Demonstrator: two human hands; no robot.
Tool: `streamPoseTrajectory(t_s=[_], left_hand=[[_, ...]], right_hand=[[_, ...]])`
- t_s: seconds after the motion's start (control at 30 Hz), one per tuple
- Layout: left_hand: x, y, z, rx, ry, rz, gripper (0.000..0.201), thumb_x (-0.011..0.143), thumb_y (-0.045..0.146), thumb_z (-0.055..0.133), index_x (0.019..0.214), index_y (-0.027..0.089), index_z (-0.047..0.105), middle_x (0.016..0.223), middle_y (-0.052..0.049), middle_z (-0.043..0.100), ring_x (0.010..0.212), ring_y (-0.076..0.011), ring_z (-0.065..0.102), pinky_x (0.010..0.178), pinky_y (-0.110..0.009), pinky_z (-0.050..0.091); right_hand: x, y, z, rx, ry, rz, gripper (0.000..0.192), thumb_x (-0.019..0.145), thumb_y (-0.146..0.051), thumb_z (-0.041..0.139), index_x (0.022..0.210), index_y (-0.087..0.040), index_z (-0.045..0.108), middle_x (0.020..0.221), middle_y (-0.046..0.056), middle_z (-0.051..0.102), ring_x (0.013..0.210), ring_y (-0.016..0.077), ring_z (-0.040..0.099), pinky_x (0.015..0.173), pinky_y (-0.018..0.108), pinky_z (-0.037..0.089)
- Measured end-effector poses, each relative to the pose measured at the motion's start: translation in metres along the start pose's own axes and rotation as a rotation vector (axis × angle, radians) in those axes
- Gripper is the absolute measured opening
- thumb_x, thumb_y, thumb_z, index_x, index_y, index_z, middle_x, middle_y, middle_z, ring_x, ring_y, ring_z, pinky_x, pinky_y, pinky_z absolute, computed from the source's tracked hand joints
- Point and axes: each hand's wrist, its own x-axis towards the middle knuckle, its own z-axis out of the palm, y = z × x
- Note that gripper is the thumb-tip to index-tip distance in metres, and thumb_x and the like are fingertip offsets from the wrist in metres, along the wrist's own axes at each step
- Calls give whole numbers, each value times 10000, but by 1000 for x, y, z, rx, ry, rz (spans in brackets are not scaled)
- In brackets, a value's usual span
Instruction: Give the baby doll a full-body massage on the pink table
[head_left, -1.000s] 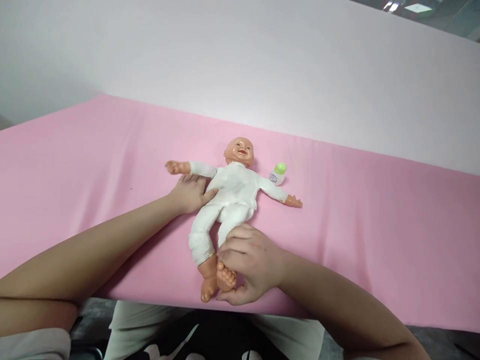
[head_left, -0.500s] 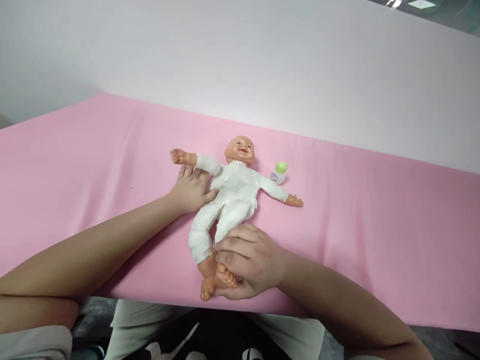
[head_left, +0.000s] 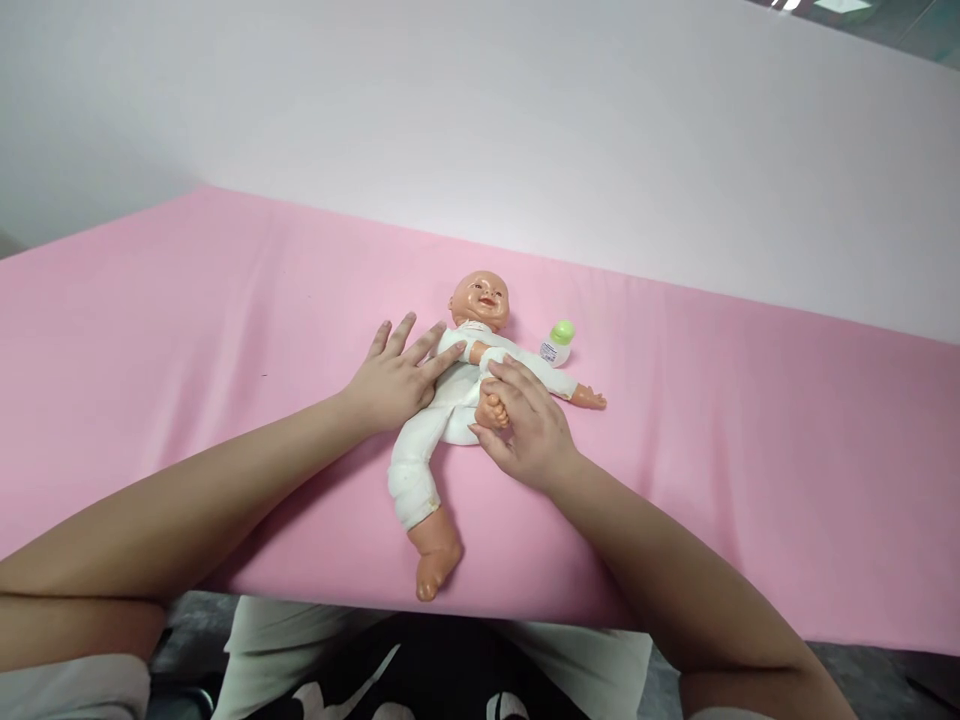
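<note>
A baby doll [head_left: 456, 392] with a white cloth body lies on its back, its bald head [head_left: 480, 300] pointing away from me. My left hand [head_left: 394, 378] is spread against the doll's side and chest on the left, partly covering the arm there, which is folded across the chest. My right hand [head_left: 529, 420] grips the doll's bent leg near the foot [head_left: 492, 408], holding it up against the belly. The other leg [head_left: 414, 475] stretches toward me, its foot [head_left: 435, 555] close to the table's front edge. The doll's far-side arm [head_left: 589, 398] lies stretched out to the right.
Beside the doll's head on the right is a small baby bottle [head_left: 557, 343] with a light green cap. Pink cloth [head_left: 735, 450] covers the table, which has a white wall [head_left: 525, 130] behind it. My lap [head_left: 262, 650] is below the front edge.
My right hand has moved up and away from me, bending the doll's leg to its belly. The doll's left-side arm has gone from stretched out to folded across the chest under my left hand.
</note>
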Motion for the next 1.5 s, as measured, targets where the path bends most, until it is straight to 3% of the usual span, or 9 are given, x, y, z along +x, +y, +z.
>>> streamPoseTrajectory(t_s=[0.2,0.4,0.6,0.73,0.93,1.1,1.2,1.33,1.5], left_hand=[[0,-1,4,1,-38,-73,722,1054,351,436,1753,274,272,1830,-87,188,1680,-465,82,1324,-677,112],[4,-7,9,-45,-193,-287,887,1062,580,342,1759,86,104,1792,-216,245,1642,-480,230,1303,-627,199],[8,-14,9,-143,-268,-335,773,1031,630,366,1513,55,552,1511,-267,621,1447,-455,538,1218,-582,373],[7,-15,3,-245,-301,-336,773,1046,680,298,1505,123,574,1466,-216,668,1371,-411,619,1159,-524,454],[4,-12,-5,-222,-240,-298,659,1066,599,311,1363,145,685,1418,-229,678,1297,-427,649,1100,-576,472],[0,-7,-15,-284,-143,-284,502,1050,497,413,1292,148,680,1284,-203,745,1219,-383,695,1042,-495,514],[-2,-2,-23,-310,-107,-293,473,1022,438,476,1396,194,629,1325,-172,735,1215,-363,703,1046,-480,513],[-1,7,-33,-449,-88,-297,485,961,335,525,1411,202,644,1351,-156,734,1211,-352,708,1023,-462,525],[-2,23,-44,-679,-91,-331,480,869,333,624,1325,201,695,1205,-122,790,1084,-331,741,944,-425,545]], right_hand=[[-2,-5,-8,27,-9,-45,422,935,-321,717,1339,-242,625,1458,146,674,1470,355,571,1201,597,502],[-7,-36,-19,184,-77,-271,408,866,-546,775,1113,-237,673,1128,93,784,1094,311,708,941,492,559],[-17,-51,-7,294,-447,-349,341,887,-547,707,821,-230,598,817,37,680,787,215,589,781,402,496],[-15,-50,-4,334,-514,-337,385,883,-588,725,813,-236,586,809,23,665,778,207,580,789,392,488],[-6,-34,-13,533,-296,-96,364,975,-613,665,920,-253,654,831,22,742,764,203,668,758,366,533],[3,-5,-19,178,-194,427,255,987,-463,635,861,-241,634,802,29,708,736,223,663,679,355,504],[8,9,-18,51,-260,662,327,1018,-534,584,1106,-228,661,931,70,766,857,284,743,747,402,552],[10,19,-8,183,-275,717,590,1039,-592,553,1488,-209,548,1289,168,762,1223,356,741,1004,526,582],[8,22,5,376,-239,757,842,968,-558,673,1666,-211,355,1640,197,531,1502,347,565,1223,575,484]])
